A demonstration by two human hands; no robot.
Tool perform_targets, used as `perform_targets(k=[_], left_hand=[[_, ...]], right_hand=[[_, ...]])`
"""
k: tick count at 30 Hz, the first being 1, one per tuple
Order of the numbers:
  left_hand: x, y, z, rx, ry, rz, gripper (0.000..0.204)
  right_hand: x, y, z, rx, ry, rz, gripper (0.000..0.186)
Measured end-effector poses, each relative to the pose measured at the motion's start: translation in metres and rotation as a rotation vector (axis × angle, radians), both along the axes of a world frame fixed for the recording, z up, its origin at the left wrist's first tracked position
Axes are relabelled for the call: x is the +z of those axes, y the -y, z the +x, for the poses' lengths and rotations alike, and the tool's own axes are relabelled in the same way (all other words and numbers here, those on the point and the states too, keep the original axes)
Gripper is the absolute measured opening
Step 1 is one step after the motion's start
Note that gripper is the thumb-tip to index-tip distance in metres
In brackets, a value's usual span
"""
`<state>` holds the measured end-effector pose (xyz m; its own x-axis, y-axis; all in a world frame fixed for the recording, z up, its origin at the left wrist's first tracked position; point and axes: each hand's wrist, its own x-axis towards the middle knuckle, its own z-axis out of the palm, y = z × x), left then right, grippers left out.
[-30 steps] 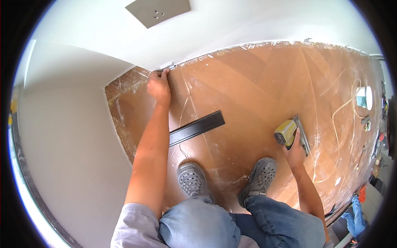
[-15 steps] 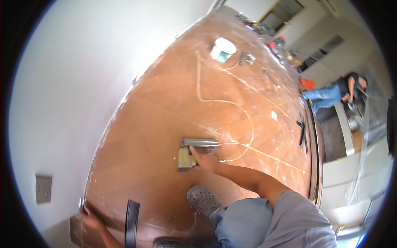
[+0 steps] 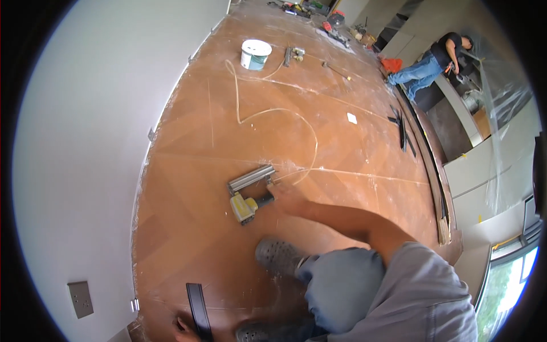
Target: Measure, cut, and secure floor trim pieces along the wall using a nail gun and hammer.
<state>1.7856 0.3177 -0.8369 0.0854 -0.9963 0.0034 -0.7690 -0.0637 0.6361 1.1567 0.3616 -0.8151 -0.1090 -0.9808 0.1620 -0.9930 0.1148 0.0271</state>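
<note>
My right hand (image 3: 286, 199) is closed around the dark handle of a pneumatic nail gun (image 3: 245, 206), which has a yellow-topped body and a long silver magazine. The tool is held low over the brown floor, its air hose trailing from the handle. At the lower edge, my left hand (image 3: 185, 332) is partly cut off; its visible fingers look apart, beside a black flat strip (image 3: 198, 308) lying on the floor. I see nothing in that hand. A small metal clip (image 3: 135, 305) sits at the foot of the wall, left of it.
The clear air hose (image 3: 314, 134) loops toward a white bucket (image 3: 256, 55). More metal clips line the wall (image 3: 91, 171). Black strips (image 3: 403, 131) lie at right. A co-worker (image 3: 436, 60) bends at the cabinets. My shoe (image 3: 276, 255) is near the nail gun.
My left hand has left the clip at the wall and moved right, beside the black strip. The nail gun in my right hand has turned, its magazine now slanting. My view has shifted.
</note>
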Motion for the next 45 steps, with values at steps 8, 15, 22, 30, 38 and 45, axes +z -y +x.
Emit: perform_targets(k=[8, 15, 22, 30, 38, 45], left_hand=[[0.043, 0.041, 0.05, -0.242, 0.286, -0.048, 0.03], [0.11, 0.054, 0.021, -0.536, 0.322, 0.295, 0.017], [0.171, 0.138, -0.217, -0.974, 0.66, 0.553, 0.022], [0.141, 0.168, -0.694, -1.524, 0.398, -0.221, 0.029], [-0.01, 0.188, -1.037, -1.389, 0.19, -0.616, 0.043], [-0.052, 0.23, -1.17, -1.23, 0.214, -0.42, 0.05]], right_hand=[[0.079, -0.123, -0.16, -0.586, -0.072, -0.022, 0.033], [0.09, -0.132, -0.297, -0.88, 0.016, 0.301, 0.041], [0.012, -0.127, -0.444, -0.849, 0.164, 0.236, 0.037], [-0.061, -0.134, -0.596, -0.719, 0.24, 0.014, 0.032], [-0.079, -0.145, -0.67, -0.524, 0.119, -0.345, 0.044], [-0.073, -0.036, -0.824, -0.658, 0.148, -0.378, 0.045]])
